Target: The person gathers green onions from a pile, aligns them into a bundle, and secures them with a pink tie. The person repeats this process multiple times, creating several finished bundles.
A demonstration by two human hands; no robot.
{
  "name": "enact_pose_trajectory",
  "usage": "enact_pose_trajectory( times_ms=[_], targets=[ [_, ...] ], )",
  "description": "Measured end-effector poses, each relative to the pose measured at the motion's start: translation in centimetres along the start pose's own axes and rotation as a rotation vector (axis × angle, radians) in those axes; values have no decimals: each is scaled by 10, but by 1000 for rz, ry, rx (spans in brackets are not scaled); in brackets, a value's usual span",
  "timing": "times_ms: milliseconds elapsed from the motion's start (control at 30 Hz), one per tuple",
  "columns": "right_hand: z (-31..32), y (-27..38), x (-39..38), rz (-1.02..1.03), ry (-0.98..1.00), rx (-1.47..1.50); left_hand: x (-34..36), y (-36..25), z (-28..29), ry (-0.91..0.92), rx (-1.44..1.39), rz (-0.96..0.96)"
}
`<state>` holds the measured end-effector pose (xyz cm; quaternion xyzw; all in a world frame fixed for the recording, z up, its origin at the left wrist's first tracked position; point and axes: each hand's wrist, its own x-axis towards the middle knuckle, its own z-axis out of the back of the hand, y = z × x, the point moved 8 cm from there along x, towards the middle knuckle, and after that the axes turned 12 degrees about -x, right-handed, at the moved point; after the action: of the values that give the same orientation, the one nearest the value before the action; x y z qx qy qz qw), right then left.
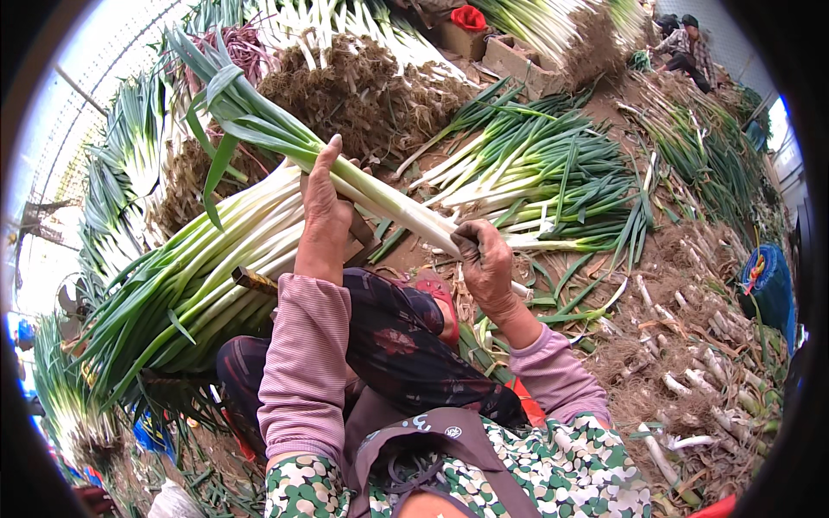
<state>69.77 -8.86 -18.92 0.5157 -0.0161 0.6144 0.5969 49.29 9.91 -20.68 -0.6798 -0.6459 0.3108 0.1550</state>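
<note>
My left hand (pixel 324 203) is closed round a long green onion stalk (pixel 389 200), held slanting with its green leaves up to the upper left. My right hand (pixel 488 263) grips the white lower end of this stalk, fingertips pinched against it. Just left of and below my left hand lies a thick heap of long onions (pixel 199 268) with white stems and green leaves, resting on a support partly hidden beneath it, beside my knees.
Loose onions (pixel 561 190) lie on the dirt ahead. Rooty bundles (pixel 345 86) stand behind. Cut root ends (pixel 691 380) cover the right side, near a blue roll (pixel 768 293). A concrete block (pixel 518 69) is at the back. Another person (pixel 691 56) sits far right.
</note>
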Motion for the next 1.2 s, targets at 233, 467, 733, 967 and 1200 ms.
enact_pose_trajectory(
  times_ms=[233, 467, 733, 967, 1200],
  targets=[
    [-6, 13, -2, -58, 123, -144, 0, 17, 10, -22, 10, -102],
    [-5, -2, -14, -8, -2, 2, 7, 27, 23, -47, -25, 5],
    [-5, -7, -10, 7, 17, -118, -7, 36, 17, -13, -128, 208],
    [7, -30, -16, -165, -145, -106, -3, 20, 19, -12, -13, -33],
    [65, -163, -64, -697, -179, 178, -2, 8, 20, 9, -114, -53]
  ],
)
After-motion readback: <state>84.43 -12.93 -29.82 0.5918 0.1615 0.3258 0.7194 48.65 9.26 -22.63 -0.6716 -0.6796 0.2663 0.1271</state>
